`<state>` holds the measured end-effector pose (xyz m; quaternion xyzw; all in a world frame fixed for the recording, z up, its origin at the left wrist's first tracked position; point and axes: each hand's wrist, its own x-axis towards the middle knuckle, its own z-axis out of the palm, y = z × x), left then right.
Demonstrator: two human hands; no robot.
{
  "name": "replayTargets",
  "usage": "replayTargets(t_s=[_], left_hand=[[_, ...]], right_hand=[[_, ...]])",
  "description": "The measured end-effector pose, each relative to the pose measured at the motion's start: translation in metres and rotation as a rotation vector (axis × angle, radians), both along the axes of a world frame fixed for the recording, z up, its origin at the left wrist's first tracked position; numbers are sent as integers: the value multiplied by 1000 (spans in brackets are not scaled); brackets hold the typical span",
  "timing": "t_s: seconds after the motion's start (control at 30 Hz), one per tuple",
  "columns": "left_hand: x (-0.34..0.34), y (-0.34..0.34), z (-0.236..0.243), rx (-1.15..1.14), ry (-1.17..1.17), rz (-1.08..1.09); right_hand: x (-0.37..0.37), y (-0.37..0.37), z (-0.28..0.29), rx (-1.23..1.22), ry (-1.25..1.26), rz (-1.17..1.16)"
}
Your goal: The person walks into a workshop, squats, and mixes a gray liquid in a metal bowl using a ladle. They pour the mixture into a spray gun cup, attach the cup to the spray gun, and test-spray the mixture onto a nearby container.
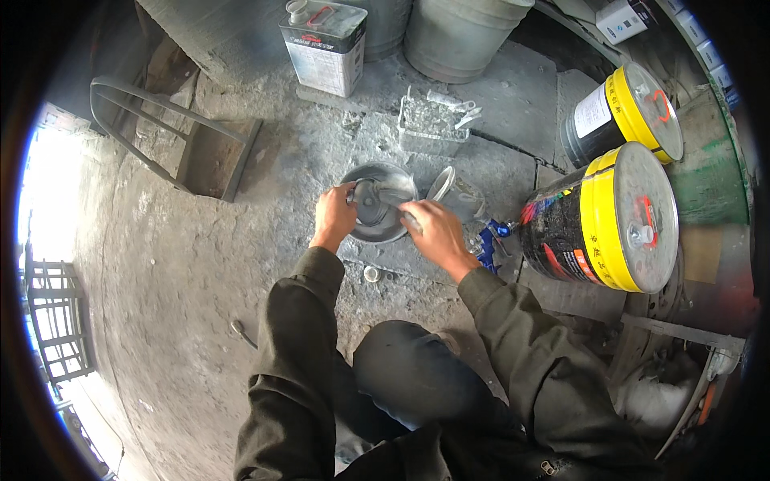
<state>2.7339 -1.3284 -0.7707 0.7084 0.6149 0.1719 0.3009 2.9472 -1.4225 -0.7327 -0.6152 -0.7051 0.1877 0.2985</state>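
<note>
A round grey metal bowl (377,236) sits on the dusty floor in front of me. My left hand (335,215) is closed at its left rim, fingertips against the edge. In my right hand (437,232) is a brush (412,223) with a pale handle; its head points into the bowl, where its exact shape is hard to make out. Inside the bowl lies something grey and rounded. Just right of it is a pale oval-rimmed container (441,183), tilted. A blue spray gun (491,240) lies beyond my right wrist.
Behind the bowl stands a grey-crusted rectangular tub (433,143) with tools in it. Two yellow-banded drums (607,216) are on the right. A rectangular can (325,60) and large buckets (461,40) stand at the back. A metal-framed dustpan (210,160) is at left; a small cap (371,274) lies nearer me.
</note>
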Motion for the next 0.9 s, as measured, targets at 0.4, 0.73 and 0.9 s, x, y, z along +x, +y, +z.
replayTargets(t_s=[0.4, 0.73, 0.9], left_hand=[[-6, -1, -14, -53, -107, 3], [-2, -5, -10, -69, -59, 42], [4, -8, -3, -65, -79, 23]], right_hand=[[5, 10, 6, -240, 664, -39], [-8, 9, 3, -463, 1061, -287], [0, 0, -19, -166, 564, -364]])
